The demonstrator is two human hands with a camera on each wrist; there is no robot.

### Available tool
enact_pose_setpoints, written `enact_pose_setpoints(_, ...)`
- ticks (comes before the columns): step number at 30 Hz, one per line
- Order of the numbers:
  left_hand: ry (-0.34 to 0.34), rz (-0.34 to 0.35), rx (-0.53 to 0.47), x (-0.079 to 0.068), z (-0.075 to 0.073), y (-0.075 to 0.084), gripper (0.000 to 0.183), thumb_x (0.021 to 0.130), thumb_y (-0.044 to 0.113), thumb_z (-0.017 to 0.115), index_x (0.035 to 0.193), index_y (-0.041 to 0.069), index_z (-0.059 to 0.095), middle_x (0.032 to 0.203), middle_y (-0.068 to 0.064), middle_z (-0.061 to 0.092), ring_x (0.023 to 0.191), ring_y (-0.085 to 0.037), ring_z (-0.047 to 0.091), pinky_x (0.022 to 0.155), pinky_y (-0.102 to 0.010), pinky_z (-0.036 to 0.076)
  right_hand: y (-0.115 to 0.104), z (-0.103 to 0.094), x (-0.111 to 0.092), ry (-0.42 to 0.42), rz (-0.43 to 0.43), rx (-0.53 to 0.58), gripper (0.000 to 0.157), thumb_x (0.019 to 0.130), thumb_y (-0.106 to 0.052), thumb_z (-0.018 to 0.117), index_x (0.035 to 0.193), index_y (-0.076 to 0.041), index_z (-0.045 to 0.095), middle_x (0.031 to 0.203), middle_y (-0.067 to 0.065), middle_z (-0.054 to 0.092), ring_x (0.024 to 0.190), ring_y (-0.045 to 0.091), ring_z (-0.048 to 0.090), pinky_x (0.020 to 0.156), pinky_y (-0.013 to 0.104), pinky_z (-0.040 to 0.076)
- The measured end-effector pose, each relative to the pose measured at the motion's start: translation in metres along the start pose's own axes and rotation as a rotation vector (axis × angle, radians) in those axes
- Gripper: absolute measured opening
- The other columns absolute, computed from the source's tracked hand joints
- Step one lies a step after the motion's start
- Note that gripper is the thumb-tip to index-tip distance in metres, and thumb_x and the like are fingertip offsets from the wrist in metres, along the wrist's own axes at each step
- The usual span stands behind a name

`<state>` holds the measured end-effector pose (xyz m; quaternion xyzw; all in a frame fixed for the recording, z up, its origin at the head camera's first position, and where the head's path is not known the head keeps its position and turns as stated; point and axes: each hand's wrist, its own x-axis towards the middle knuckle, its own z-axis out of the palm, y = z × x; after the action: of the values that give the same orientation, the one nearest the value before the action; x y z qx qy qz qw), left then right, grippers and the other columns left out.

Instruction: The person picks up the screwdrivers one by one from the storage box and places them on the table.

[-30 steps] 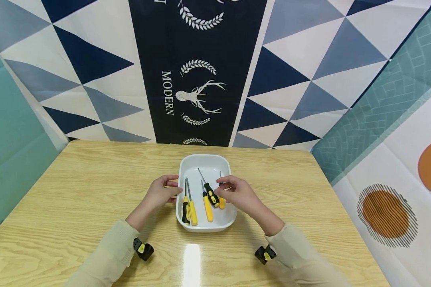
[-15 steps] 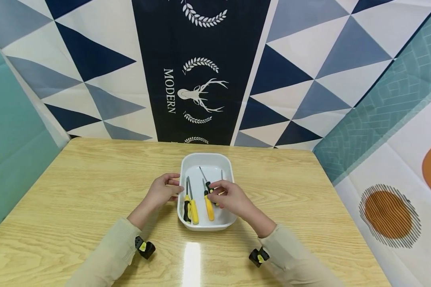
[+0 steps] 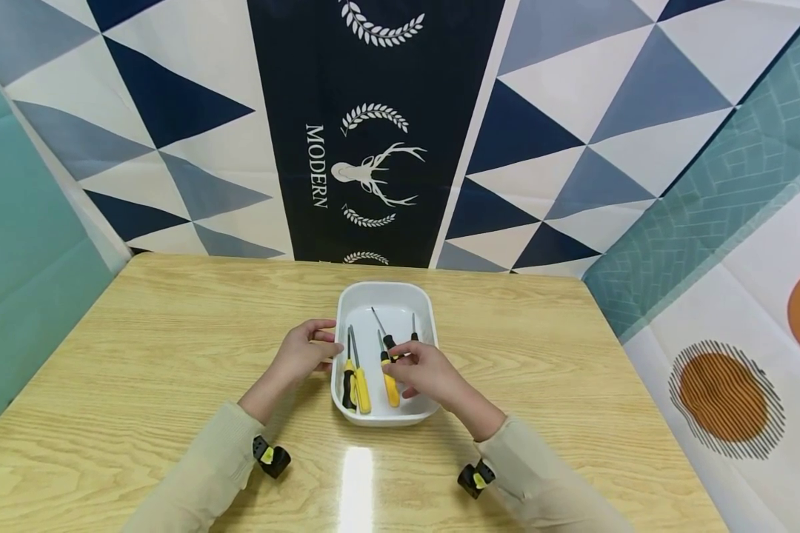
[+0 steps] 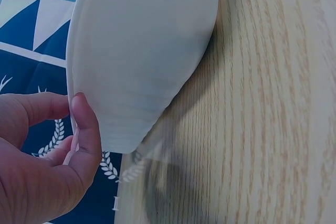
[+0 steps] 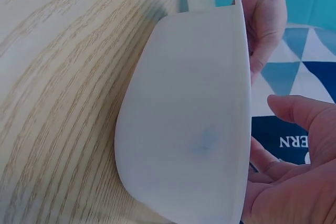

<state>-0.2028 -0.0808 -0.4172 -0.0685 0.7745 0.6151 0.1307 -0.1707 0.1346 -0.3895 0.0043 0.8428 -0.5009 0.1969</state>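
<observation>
In the head view a white dish [image 3: 385, 422] stands on the table with several screwdrivers lying in it. My left hand [image 3: 301, 354] pinches its left rim between thumb and fingers; the left wrist view shows the grip on the dish wall [image 4: 142, 61]. My right hand [image 3: 433, 374] reaches over the right side, thumb apart from the fingers, close above a yellow-handled screwdriver [image 3: 391, 392]. It partly covers a black-handled screwdriver [image 3: 389, 341] and another at the right [image 3: 414, 332]. A yellow screwdriver [image 3: 363, 396] and a black-and-yellow screwdriver [image 3: 349, 392] lie along the left side.
The wooden table [image 3: 193, 333] extends around the dish on all sides. Behind it hangs a patterned cloth [image 3: 367, 170] with triangles and a deer print. Each sleeve carries a small black wrist camera, one at the left [image 3: 271, 457] and one at the right [image 3: 475, 479].
My right hand has moved left and slightly toward me, from the rightmost screwdriver to above the middle ones. The left hand keeps its hold on the rim. The head view has shifted slightly.
</observation>
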Motion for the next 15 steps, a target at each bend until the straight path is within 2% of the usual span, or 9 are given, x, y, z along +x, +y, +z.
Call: enact_pose_setpoints(15, -0.002, 0.000, 0.008, 0.0000, 0.0010, -0.0009, 0.048, 0.086, 0.007, 0.065, 0.131, 0.008, 0.049, 0.111, -0.013, 0.054, 0.085, -0.016, 0.059, 0.067, -0.027, 0.057, 0.0004, 0.0035, 0.0054, -0.024, 0.077, -0.090, 0.044, 0.086, -0.023, 0.066, 0.121, -0.001, 0.056, 0.094, 0.010, 0.060, 0.075, 0.020, 0.059, 0.057, 0.032, 0.057)
